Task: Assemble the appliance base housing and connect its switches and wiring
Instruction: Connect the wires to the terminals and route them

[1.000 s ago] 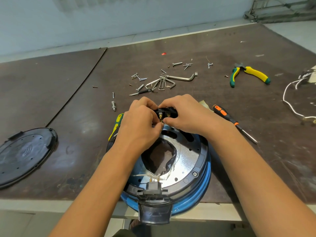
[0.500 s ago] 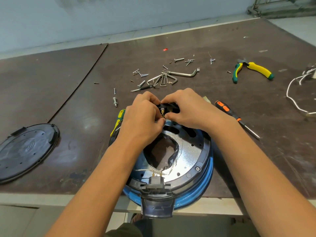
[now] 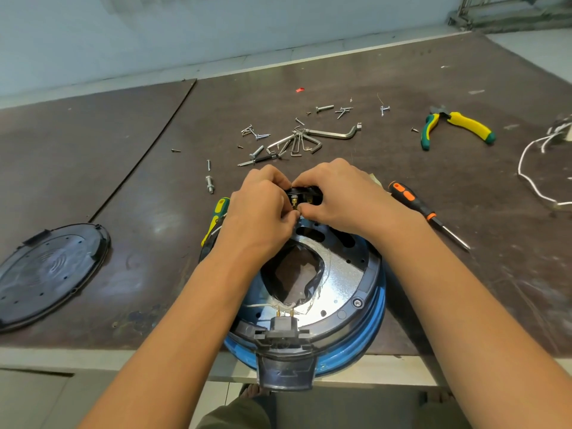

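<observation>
Base housing: you're working over the blue-rimmed base housing (image 3: 368,292), which is sitting upside down at the table's near edge with its shiny metal plate facing up.
Switch: the small black switch block (image 3: 306,193) is sitting right at the housing's far rim, and brass terminals are showing on it.
Left hand: your left hand (image 3: 257,212) is curling in over the housing's far-left side, fingertips pinching the switch's left end.
Right hand: your right hand (image 3: 340,196) is wrapping the switch from the right, thumb underneath, fingers over the top.
Plug socket: the black socket (image 3: 283,331) is poking out at the housing's near rim.
Screwdrivers: the orange one (image 3: 414,202) is lying just right of the housing, and the green-yellow one (image 3: 216,215) is tucked against its left.
Black cover (image 3: 49,270): it's lying well off to the housing's left.
Pliers (image 3: 458,125): they're lying far-right of the housing.
</observation>
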Demonstrator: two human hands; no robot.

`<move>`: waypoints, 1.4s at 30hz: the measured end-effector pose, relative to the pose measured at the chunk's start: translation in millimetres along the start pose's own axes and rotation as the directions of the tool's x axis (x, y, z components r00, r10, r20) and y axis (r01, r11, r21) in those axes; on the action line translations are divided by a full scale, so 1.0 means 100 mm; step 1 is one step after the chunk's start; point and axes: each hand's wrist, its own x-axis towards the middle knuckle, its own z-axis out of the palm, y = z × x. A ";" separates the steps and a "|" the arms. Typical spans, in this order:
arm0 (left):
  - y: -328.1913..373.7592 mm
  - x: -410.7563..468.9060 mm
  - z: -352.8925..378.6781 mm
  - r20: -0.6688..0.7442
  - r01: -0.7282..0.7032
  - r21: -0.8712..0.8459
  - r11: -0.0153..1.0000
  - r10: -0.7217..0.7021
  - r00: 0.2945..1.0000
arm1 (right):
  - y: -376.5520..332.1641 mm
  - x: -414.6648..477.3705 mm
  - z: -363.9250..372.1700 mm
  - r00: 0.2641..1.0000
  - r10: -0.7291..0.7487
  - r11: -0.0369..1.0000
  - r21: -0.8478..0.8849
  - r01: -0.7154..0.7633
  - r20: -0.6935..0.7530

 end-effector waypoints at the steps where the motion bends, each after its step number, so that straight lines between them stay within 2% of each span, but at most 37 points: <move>1: 0.01 0.00 0.00 0.000 0.000 -0.002 1.000 0.000 1.000 | -0.01 -0.01 -0.01 1.000 0.006 1.000 -0.006 -0.007 -0.005; 6: 0.05 -0.01 -0.02 -0.006 0.022 -0.001 1.000 -0.022 1.000 | -0.02 0.00 -0.01 0.999 0.016 1.000 0.013 -0.016 0.029; 11: 0.01 -0.08 -0.13 0.037 0.059 -0.048 0.997 -0.057 0.998 | 0.01 -0.01 -0.01 0.996 0.036 0.989 0.137 -0.047 0.084; 15: -0.04 -0.17 -0.18 -0.080 0.136 -0.127 0.982 -0.147 0.986 | 0.07 -0.02 0.05 0.997 0.057 0.985 0.162 -0.065 0.055; 17: -0.06 -0.17 -0.18 -0.031 0.167 -0.139 0.976 -0.173 0.984 | 0.09 -0.02 0.07 0.996 0.072 0.978 0.191 -0.081 0.054; 19: -0.10 -0.19 -0.17 0.075 0.169 -0.033 0.985 -0.166 0.983 | 0.09 -0.04 0.05 0.993 0.091 0.960 0.257 -0.108 0.078; 22: -0.13 -0.21 -0.17 0.078 0.074 0.132 0.988 -0.085 0.993 | 0.16 0.05 -0.04 0.986 0.135 0.924 0.345 -0.162 0.102; 26: -0.23 -0.28 -0.18 0.079 0.084 0.078 0.993 -0.091 0.993 | 0.28 0.44 -0.12 0.967 0.174 0.946 0.242 -0.218 0.188; 29: -0.30 -0.32 -0.19 0.111 0.127 0.043 0.991 -0.131 0.985 | 0.29 0.73 0.00 0.951 0.123 0.988 0.059 -0.146 0.285; 33: -0.30 -0.33 -0.23 0.124 0.167 0.042 0.985 -0.171 0.977 | 0.24 0.91 0.25 0.907 0.054 0.997 -0.065 -0.029 0.418; 37: -0.31 -0.37 -0.18 0.055 0.181 0.094 0.979 -0.186 0.981 | 0.33 0.92 0.42 0.915 0.043 0.998 -0.056 -0.023 0.401; 42: -0.34 -0.39 -0.17 0.084 0.155 0.108 0.982 -0.165 0.983 | 0.45 0.98 0.48 0.945 0.096 0.995 -0.067 -0.078 0.312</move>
